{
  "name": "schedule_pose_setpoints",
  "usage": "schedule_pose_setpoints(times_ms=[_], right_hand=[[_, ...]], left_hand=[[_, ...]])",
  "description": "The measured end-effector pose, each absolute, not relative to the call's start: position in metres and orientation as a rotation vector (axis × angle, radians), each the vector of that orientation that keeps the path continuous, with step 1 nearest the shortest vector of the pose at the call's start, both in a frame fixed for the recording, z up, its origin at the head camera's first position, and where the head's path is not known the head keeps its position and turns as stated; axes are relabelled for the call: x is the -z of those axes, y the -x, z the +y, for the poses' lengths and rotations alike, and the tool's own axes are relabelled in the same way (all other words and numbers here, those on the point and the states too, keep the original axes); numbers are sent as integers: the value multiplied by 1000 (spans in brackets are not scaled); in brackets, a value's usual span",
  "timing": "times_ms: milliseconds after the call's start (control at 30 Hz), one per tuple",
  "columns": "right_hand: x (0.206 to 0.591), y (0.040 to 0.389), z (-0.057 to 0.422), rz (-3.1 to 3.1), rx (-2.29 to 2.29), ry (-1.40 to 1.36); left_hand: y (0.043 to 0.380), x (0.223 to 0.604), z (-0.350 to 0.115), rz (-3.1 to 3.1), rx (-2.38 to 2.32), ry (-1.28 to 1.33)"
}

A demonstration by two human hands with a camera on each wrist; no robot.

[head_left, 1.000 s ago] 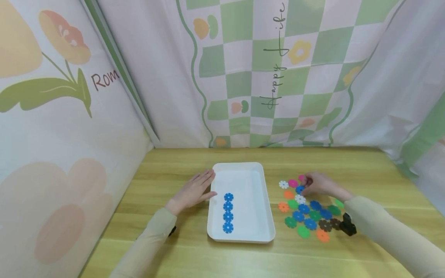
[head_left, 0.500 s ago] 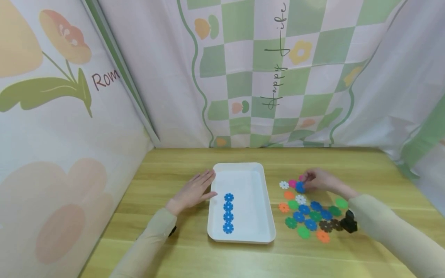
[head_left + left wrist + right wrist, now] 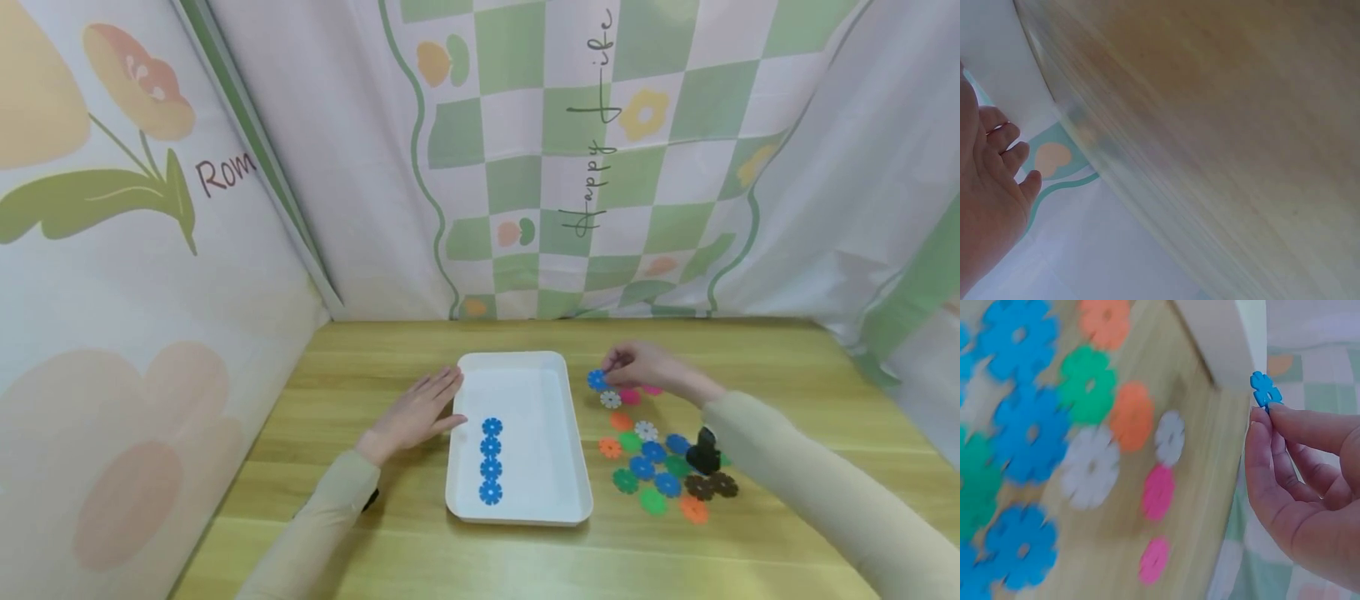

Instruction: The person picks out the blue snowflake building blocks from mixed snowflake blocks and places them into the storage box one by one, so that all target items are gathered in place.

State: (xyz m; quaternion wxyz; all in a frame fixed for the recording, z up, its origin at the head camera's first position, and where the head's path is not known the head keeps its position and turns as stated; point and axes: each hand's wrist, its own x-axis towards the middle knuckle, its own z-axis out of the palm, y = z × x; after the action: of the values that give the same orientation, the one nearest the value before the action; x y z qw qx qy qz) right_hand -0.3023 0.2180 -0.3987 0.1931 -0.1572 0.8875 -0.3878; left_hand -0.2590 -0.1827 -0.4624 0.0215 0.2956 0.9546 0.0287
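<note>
Between thumb and fingertips my right hand (image 3: 637,365) pinches a blue snowflake disc (image 3: 597,380), held up off the table to the right of the tray. The right wrist view shows this blue disc (image 3: 1265,391) at the fingertips. My left hand (image 3: 420,410) lies with straight fingers against the left rim of a white tray (image 3: 536,433); in the left wrist view the left hand (image 3: 991,169) appears at the far left. Inside the tray, several blue discs (image 3: 491,447) form a straight column on the left side.
Right of the tray spread several loose discs: blue (image 3: 667,484), dark green (image 3: 626,480), orange (image 3: 694,509), white (image 3: 646,431), brown (image 3: 700,487) and pink (image 3: 630,397). A patterned curtain (image 3: 570,250) hangs behind the wooden table (image 3: 375,350).
My right hand has lifted the blue disc from the far side of the loose discs and carried it left toward the tray. The left hand and the tray stay put.
</note>
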Motion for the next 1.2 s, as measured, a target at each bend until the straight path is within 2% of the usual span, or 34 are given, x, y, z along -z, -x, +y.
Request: schedule_pose_setpoints(times_ms=[267,533,900,1200], right_hand=[[399,311,173,2405,1183,446],[407,322,132,2432,1087,464],[410,319,77,2470,924,470],[421,315,54,2484,892,455]], left_hand=[[259,464,-184,2954,-102,-913],[258,465,-185,2959,-110,-917],[260,465,-185,2970,-112,-887],[261,465,-184,2970,-119,-890]])
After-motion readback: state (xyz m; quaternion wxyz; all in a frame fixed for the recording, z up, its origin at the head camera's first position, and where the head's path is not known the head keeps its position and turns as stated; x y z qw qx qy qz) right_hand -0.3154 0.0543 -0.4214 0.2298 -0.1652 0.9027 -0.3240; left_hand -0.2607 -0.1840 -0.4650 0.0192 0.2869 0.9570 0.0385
